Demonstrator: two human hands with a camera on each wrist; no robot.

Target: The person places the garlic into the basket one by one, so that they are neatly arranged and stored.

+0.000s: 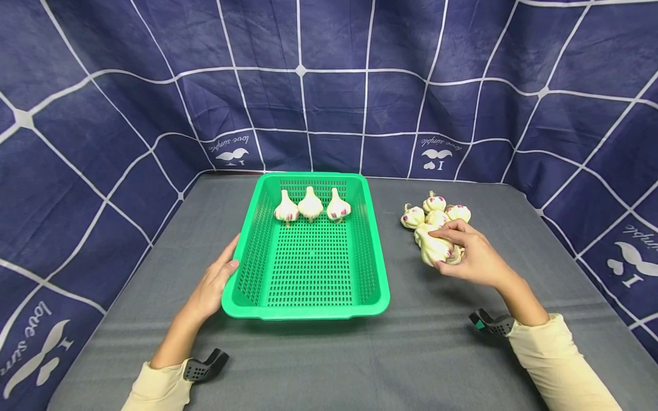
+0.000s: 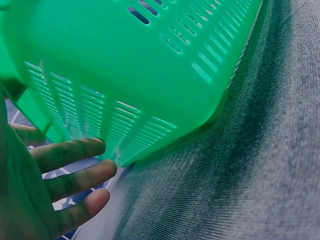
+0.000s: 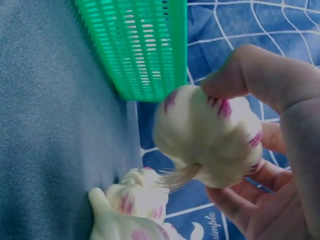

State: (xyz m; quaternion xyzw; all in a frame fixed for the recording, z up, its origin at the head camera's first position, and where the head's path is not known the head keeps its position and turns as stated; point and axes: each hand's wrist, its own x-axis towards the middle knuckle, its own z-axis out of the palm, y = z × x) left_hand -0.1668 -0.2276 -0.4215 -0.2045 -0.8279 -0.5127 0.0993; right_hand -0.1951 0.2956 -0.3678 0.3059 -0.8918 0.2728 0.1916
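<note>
My right hand (image 1: 475,257) pinches a garlic bulb (image 1: 434,246) between thumb and fingers. In the right wrist view this bulb (image 3: 205,135) is cream with purple streaks, its roots pointing toward other bulbs. Several garlic bulbs (image 1: 413,217) lie clustered on the table beside and behind the held one. My left hand (image 1: 208,288) is at the left side of a green plastic basket (image 1: 308,311), its thumb at the rim. The left wrist view shows that hand's fingers (image 2: 75,175) extended and spread along the slotted outer wall. Three garlic bulbs (image 1: 311,204) stand in a row at the basket's far end.
A grey cloth covers the table (image 1: 329,365). Behind it and along both sides hangs a dark blue curtain (image 1: 334,103) with white grid lines. A dark device (image 1: 205,365) is worn at the left wrist and another (image 1: 490,323) at the right.
</note>
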